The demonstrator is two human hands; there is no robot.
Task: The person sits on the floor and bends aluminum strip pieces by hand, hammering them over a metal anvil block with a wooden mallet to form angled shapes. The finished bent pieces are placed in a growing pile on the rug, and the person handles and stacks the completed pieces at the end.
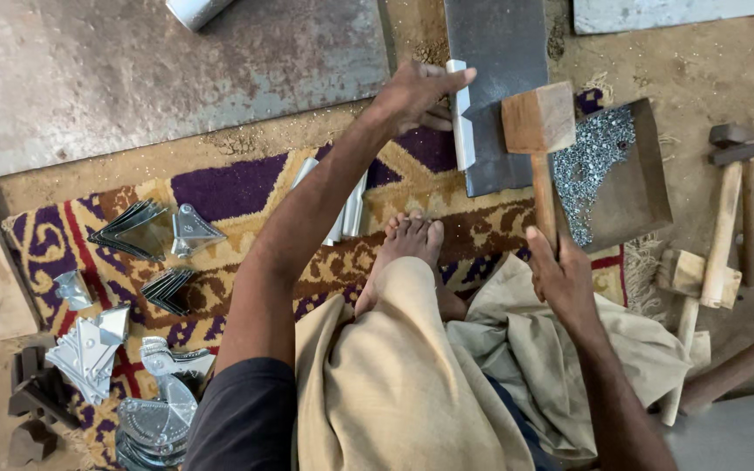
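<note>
Metal strip [460, 113] under left hand [412, 94] fingertips.

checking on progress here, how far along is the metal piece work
Looks done: stacks of shaped metal pieces lie on the rug to the person's left. In hand: the left hand steadies a folded metal strip on the dark steel block, while the right hand holds a wooden mallet above it. Left: more strips wait near the foot, seemingly unworked.

strip [460, 113]: pale metal, folded, upright on dark block's left edge | mallet [540, 131]: wooden, head raised just right of strip
</note>
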